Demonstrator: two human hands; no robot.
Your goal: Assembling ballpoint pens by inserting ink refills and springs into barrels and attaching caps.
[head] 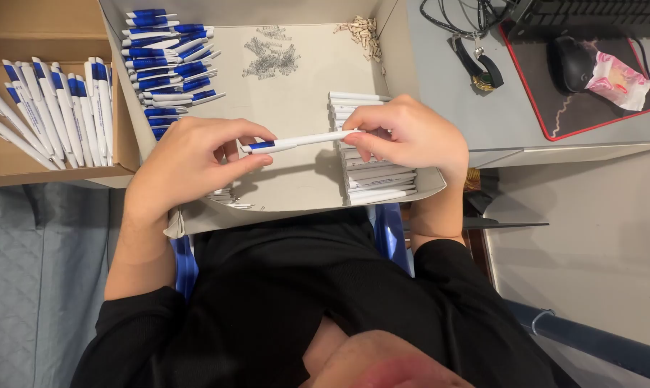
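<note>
Over the cardboard tray (195,219) on the person's lap, the left hand (188,162) pinches the blue end of a white pen (300,140) while the right hand (404,133) closes fingertips on its other end, holding it level above a stack of white barrels (375,179); beyond lie blue-and-white pen halves (170,61), small springs (271,57) and a side box of pens (48,108)

Bare box floor (296,108) between pen stacks (168,65)

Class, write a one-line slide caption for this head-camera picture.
Both hands, left hand and right hand, hold a white-and-blue pen over a cardboard box of pen parts.
</note>
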